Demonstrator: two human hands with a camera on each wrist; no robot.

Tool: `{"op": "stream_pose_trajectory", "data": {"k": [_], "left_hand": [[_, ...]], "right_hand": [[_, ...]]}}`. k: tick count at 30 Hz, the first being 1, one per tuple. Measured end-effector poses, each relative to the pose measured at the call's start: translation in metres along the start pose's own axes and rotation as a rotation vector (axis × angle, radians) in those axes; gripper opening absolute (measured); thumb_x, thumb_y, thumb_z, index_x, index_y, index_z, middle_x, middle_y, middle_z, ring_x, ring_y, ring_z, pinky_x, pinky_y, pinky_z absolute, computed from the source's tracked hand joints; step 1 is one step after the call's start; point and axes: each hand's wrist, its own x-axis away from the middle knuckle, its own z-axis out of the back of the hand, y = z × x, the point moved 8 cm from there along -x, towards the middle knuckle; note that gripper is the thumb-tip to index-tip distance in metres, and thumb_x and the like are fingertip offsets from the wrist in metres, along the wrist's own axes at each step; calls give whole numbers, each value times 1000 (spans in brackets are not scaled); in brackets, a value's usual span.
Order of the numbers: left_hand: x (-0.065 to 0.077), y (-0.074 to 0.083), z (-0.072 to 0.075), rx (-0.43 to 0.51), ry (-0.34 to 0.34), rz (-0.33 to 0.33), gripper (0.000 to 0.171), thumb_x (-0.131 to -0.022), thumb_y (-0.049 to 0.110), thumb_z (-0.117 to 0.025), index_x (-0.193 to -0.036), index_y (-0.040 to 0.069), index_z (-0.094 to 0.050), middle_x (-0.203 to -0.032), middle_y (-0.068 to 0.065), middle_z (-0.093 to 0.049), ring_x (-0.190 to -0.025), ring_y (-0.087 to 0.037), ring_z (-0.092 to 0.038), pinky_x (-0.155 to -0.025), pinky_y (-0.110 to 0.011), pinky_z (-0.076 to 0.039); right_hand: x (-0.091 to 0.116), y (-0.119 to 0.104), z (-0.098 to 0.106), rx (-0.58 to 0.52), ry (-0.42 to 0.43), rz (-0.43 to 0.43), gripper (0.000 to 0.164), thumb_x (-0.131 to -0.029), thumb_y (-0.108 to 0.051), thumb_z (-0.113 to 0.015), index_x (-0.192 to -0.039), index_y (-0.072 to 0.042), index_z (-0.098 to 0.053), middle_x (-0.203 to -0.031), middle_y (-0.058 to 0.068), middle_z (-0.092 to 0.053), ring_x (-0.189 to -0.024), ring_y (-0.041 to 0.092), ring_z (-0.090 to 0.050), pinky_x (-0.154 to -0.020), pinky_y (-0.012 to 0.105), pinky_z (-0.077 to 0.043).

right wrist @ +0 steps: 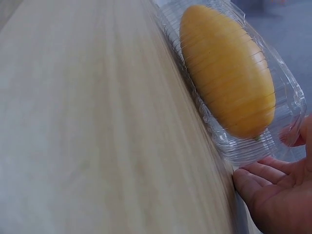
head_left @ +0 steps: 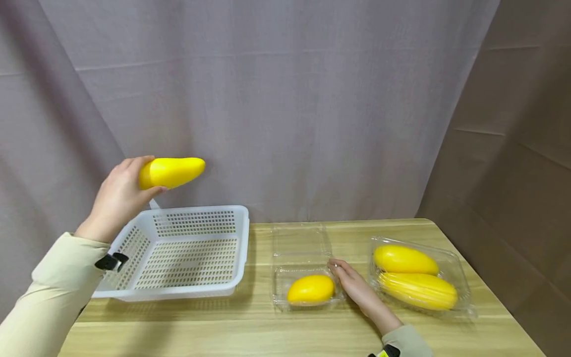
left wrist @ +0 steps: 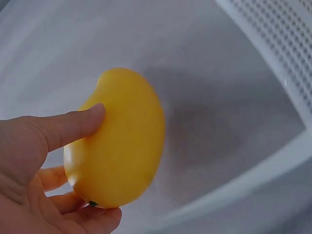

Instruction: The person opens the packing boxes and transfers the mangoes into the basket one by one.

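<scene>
In the head view my left hand (head_left: 122,193) grips a yellow mango (head_left: 174,171) up in the air, over the back left of a white plastic basket (head_left: 241,248). The left wrist view has my thumb across that mango (left wrist: 122,141) and fingers beneath its stem end. Down on the table, my right hand (head_left: 357,287) holds the right side of an open clear plastic box (head_left: 278,292). One mango (head_left: 311,289) lies inside this box, its lid folded back. In the right wrist view my thumb is at the box's rim, fingers (right wrist: 258,183) against the outer wall.
A second clear plastic box (head_left: 464,292), to the right of my right hand, contains two yellow mangoes (head_left: 417,290). The wooden table (head_left: 267,332) ends at a grey curtain (head_left: 290,124) behind. The white basket stands at the table's left side.
</scene>
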Motion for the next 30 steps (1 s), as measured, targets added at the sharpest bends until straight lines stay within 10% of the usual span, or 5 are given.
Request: {"op": "stream_pose_trajectory", "data": {"k": [12,30], "left_hand": [[1,-34,32,-19,18,78,64,-87,17,-77,-140,-5,-48,-125,-32,-52,-106,-48,-49,-84,-61,-37],[17,-109,-15,-129,-208,229,61,-83,25,-77,-122,-14,-50,-98,-31,-60,-80,-42,-55,-62,-48,-41]], "right_hand": [[2,1,4,3,24,-27,49,-108,-29,-43,-147,2,-46,-153,23,-43,-143,42,-35,-116,55,-30],[3,1,4,10,23,-31,51,-108,-32,-44,-147,0,-46,-154,22,-41,-144,42,-32,-118,56,-25]]}}
